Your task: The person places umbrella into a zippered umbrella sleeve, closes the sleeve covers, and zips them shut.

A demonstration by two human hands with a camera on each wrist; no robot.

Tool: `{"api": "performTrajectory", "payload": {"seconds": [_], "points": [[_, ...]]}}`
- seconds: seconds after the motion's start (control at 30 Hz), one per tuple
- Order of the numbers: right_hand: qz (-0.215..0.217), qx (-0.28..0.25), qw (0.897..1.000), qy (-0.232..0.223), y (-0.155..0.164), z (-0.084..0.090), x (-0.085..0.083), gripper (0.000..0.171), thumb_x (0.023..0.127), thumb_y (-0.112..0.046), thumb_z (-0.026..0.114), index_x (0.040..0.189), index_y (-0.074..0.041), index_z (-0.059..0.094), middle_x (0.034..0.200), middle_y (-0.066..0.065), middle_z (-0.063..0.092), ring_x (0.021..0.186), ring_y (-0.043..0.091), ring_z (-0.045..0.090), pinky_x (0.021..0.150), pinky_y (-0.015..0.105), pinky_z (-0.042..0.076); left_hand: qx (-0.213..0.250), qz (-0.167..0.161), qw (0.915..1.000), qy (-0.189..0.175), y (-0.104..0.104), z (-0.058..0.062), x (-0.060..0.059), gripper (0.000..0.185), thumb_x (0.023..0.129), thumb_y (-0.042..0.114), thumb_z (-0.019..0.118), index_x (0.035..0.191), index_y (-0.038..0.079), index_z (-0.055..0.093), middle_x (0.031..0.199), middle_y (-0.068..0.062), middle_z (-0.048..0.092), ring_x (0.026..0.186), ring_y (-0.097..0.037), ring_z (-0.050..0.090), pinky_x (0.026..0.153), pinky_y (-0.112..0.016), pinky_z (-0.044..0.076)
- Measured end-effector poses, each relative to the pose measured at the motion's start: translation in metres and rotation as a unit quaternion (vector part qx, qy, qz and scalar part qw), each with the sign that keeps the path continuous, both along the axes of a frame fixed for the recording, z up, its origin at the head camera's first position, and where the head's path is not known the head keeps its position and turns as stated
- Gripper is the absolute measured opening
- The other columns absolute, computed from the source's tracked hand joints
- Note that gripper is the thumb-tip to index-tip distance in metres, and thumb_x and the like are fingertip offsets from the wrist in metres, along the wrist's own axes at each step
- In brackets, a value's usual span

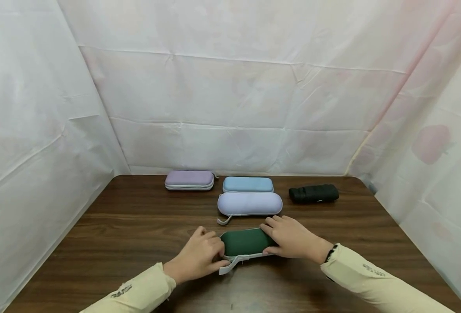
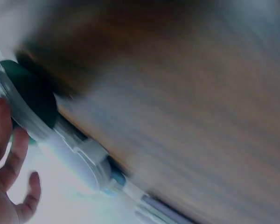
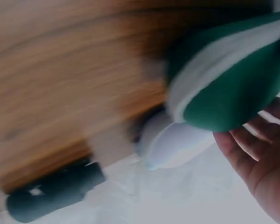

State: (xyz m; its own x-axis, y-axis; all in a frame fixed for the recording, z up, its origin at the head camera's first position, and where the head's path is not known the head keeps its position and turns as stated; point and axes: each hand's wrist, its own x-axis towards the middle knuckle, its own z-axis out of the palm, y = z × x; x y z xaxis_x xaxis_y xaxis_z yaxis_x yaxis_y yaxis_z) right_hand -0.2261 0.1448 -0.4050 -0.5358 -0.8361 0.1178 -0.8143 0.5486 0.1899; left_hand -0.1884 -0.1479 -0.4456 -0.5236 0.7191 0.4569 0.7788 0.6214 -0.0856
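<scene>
A green hard-shell zip case (image 1: 242, 242) with a pale grey zip band lies near the front of the table, between both hands. My right hand (image 1: 293, 238) grips its right end, fingers over the far edge and thumb along the near edge. At the other end, my left hand (image 1: 198, 256) holds the case with bent fingers, its thumb beside the grey wrist strap (image 1: 230, 265). In the right wrist view the green case (image 3: 235, 93) appears tilted, its zip band facing the camera. The left wrist view is blurred, with fingertips right at the zip band (image 2: 25, 105).
Just beyond lies a lavender case (image 1: 250, 203) with a strap, and a light blue case (image 1: 248, 184) sits behind it. A purple case (image 1: 189, 179) stands at the back left, a black folded umbrella (image 1: 314, 194) at the back right. White sheeting (image 1: 230, 87) encloses the wooden table (image 1: 136, 226).
</scene>
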Motion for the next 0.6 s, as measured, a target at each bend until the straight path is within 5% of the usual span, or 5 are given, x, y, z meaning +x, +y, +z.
{"api": "performTrajectory", "payload": {"seconds": [0.1, 0.2, 0.37, 0.6], "points": [[-0.016, -0.006, 0.999, -0.052, 0.015, 0.000, -0.001, 0.068, 0.086, -0.051, 0.065, 0.133, -0.004, 0.053, 0.121, 0.007, 0.055, 0.107, 0.022, 0.054, 0.087, 0.041, 0.046, 0.006, 0.049, 0.9978, -0.043, -0.005, 0.003, -0.003, 0.044, 0.076, 0.051, 0.075, 0.096, 0.017, 0.055, 0.089, 0.008, 0.053, 0.081, -0.010, 0.050, 0.076, -0.035, 0.043], [-0.041, -0.022, 0.994, -0.100, 0.032, -0.002, -0.002, 0.073, 0.082, -0.050, 0.070, 0.137, -0.006, 0.049, 0.124, 0.006, 0.053, 0.108, 0.020, 0.055, 0.087, 0.041, 0.047, 0.015, 0.075, 0.9895, -0.123, -0.006, 0.004, -0.004, 0.064, 0.077, 0.052, 0.075, 0.119, 0.009, 0.052, 0.107, 0.000, 0.057, 0.094, -0.015, 0.055, 0.082, -0.037, 0.048], [-0.048, -0.071, 0.985, -0.148, 0.044, -0.005, -0.003, 0.074, 0.077, -0.042, 0.078, 0.134, -0.003, 0.052, 0.117, 0.005, 0.054, 0.096, 0.015, 0.059, 0.080, 0.036, 0.050, 0.055, 0.042, 0.9704, -0.231, -0.004, 0.008, -0.005, 0.067, 0.081, 0.038, 0.075, 0.131, -0.001, 0.050, 0.117, -0.008, 0.059, 0.097, -0.015, 0.060, 0.080, -0.032, 0.050], [-0.042, -0.107, 0.980, -0.161, 0.044, -0.004, -0.007, 0.070, 0.075, -0.034, 0.081, 0.129, 0.001, 0.055, 0.114, 0.007, 0.056, 0.092, 0.014, 0.060, 0.078, 0.033, 0.051, 0.072, 0.012, 0.9647, -0.253, -0.001, 0.013, -0.015, 0.065, 0.084, 0.021, 0.074, 0.133, -0.011, 0.046, 0.119, -0.016, 0.057, 0.098, -0.020, 0.060, 0.081, -0.030, 0.050]]}}
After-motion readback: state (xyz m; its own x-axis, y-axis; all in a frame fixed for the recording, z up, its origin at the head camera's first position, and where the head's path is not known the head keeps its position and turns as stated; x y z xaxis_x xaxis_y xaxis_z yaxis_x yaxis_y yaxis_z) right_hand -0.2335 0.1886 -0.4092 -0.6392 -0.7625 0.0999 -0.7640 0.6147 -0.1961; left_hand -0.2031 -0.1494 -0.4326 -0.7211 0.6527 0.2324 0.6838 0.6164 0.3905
